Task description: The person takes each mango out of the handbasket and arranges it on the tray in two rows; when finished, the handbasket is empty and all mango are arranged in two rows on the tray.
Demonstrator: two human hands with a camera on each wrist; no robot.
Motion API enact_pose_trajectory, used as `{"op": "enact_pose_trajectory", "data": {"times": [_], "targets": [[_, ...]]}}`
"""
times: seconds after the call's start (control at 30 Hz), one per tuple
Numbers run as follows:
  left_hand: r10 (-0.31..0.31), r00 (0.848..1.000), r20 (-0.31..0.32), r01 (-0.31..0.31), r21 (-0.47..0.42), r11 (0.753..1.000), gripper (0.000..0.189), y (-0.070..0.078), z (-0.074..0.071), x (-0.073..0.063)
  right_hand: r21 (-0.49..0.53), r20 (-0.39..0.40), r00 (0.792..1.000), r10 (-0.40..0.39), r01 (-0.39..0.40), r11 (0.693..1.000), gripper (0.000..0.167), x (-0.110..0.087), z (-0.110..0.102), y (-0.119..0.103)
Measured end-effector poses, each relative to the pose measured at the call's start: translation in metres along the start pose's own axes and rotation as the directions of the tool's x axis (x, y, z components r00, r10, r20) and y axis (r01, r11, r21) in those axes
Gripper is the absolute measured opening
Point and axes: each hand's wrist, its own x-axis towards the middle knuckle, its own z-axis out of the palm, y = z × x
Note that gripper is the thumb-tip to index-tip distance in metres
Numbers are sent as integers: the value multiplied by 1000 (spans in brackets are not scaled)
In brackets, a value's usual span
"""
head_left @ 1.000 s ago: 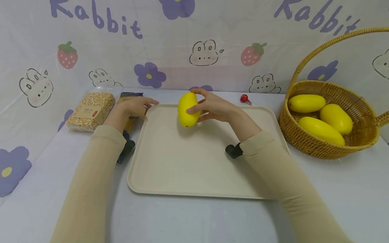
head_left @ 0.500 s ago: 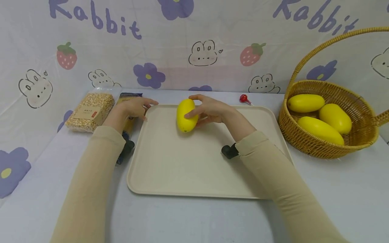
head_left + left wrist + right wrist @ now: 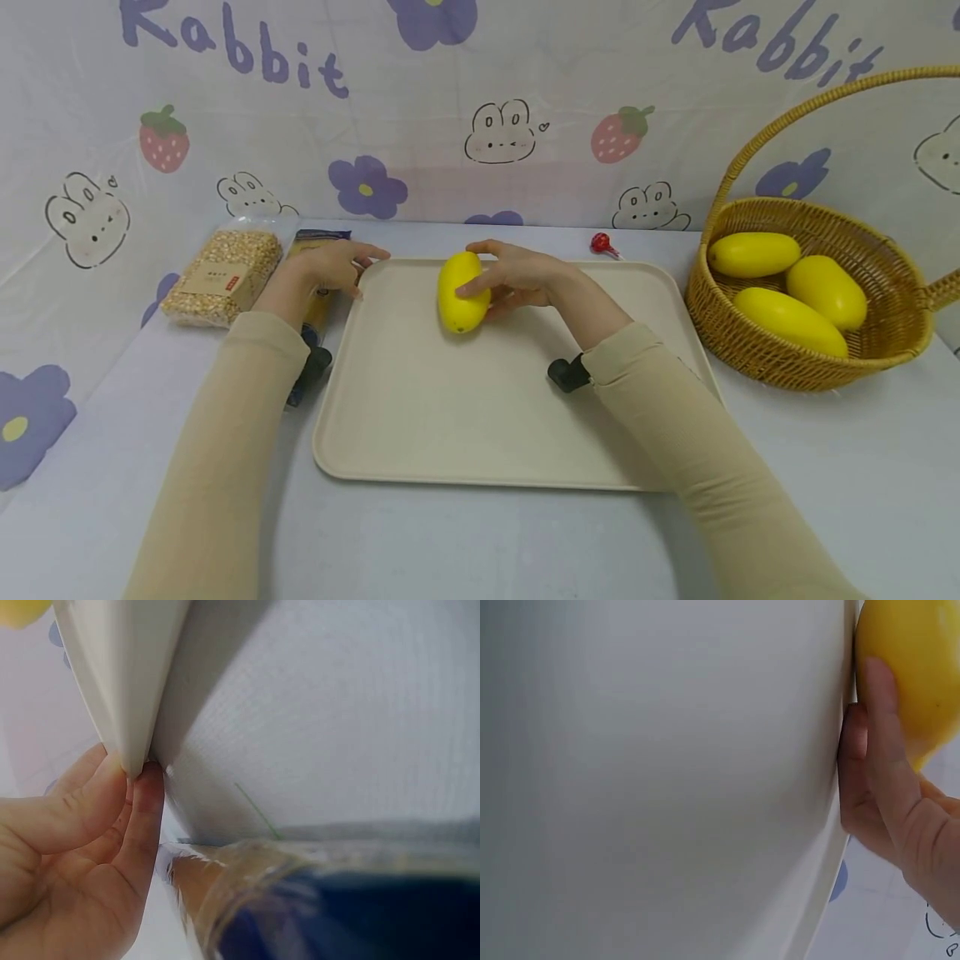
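Observation:
In the head view, a yellow melon (image 3: 459, 310) stands over the back part of a beige tray (image 3: 450, 417), its lower end close to the surface. My right hand (image 3: 528, 277) holds the melon from its right side, thumb in front. Seen from the right wrist, fingers (image 3: 889, 742) lie between the melon (image 3: 922, 667) and the tray. At the tray's back left corner is my left hand (image 3: 330, 265). The left wrist view shows its thumb and fingers pinching that corner (image 3: 135, 697). A yellow and dark blue packet (image 3: 318, 312) lies partly hidden beneath the left hand and wrist.
A wicker basket (image 3: 738, 346) with a tall handle and three yellow melons stands right of the tray. Behind the tray lies a red lollipop (image 3: 602, 243). A clear bag of corn kernels (image 3: 221, 279) sits at the back left. A printed cloth hangs behind.
The right hand has lowered the melon towards the tray and brought it slightly nearer. My left hand stays at the tray's corner.

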Motion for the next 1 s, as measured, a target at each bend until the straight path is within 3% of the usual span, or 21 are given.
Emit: {"op": "enact_pose_trajectory", "data": {"times": [0.7, 1.0], "targets": [[20, 1000, 2, -20, 9, 1000, 75, -1, -1, 0, 13, -6, 1000, 6, -6, 1000, 86, -3, -3, 0], [31, 999, 9, -31, -7, 1000, 76, -1, -1, -1, -61, -41, 999, 2, -5, 998, 88, -9, -9, 2]]}}
